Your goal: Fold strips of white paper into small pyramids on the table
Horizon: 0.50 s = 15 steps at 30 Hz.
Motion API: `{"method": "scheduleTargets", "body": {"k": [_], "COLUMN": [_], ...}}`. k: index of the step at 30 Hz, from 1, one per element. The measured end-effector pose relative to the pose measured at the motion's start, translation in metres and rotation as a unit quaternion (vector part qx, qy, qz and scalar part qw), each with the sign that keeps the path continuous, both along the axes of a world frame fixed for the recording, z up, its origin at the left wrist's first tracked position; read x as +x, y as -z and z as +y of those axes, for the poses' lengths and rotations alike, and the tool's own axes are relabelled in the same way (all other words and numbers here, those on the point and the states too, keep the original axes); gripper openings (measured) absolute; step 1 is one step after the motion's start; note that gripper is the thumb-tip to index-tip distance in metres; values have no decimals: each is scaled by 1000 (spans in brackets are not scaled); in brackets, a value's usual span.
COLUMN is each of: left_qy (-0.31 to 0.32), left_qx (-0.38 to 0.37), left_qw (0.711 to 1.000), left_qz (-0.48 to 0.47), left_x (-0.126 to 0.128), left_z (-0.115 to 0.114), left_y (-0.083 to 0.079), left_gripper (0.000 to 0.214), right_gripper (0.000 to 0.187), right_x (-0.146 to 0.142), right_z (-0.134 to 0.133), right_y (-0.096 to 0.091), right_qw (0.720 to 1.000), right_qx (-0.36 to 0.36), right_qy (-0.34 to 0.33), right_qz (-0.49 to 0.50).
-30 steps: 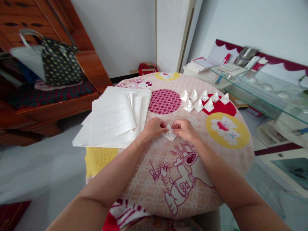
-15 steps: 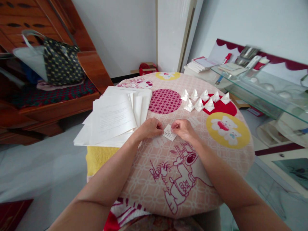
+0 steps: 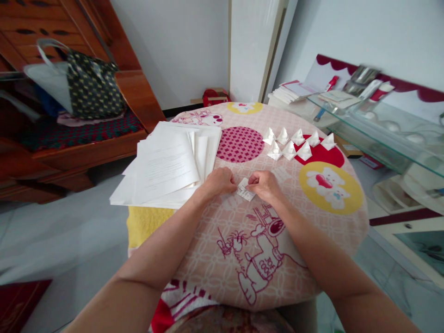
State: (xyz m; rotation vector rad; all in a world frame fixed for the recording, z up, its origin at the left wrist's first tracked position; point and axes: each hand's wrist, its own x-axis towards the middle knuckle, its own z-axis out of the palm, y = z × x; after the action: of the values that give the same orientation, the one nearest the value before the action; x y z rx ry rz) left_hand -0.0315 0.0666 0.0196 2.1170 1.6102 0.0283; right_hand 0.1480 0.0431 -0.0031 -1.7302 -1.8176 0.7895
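Eight folded paper shapes are counted at 1 o'clock, one paper stack at 10, one small slip mid-table.

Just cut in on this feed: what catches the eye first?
The left hand and right hand pinch a paper slip mid-table on a cartoon-print cloth. Beyond, to the right, folded paper shapes sit in two rows; a sheet stack lies at the left.

Left: paper stack lies just beside the left hand.
Ahead: folded paper pieces sit well beyond both hands; bare counter between.
Right: open cloth, then glass shelf.
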Motion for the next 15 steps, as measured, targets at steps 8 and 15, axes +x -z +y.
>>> {"method": "scheduleTargets", "body": {"k": [8,15], "left_qy": [8,7], "left_qx": [7,-2], "left_qw": [1000,999], "left_qz": [-24,-41], "left_x": [-3,-4], "left_z": [2,5], "left_y": [1,3], "left_gripper": [10,11], "right_gripper": [14,17], "right_x": [-12,-20], "right_z": [-6,-13], "right_y": [-7,-4], "right_qw": [996,984], "right_qx": [9,43], "right_qy": [14,2], "right_qz": [-90,-172]}}
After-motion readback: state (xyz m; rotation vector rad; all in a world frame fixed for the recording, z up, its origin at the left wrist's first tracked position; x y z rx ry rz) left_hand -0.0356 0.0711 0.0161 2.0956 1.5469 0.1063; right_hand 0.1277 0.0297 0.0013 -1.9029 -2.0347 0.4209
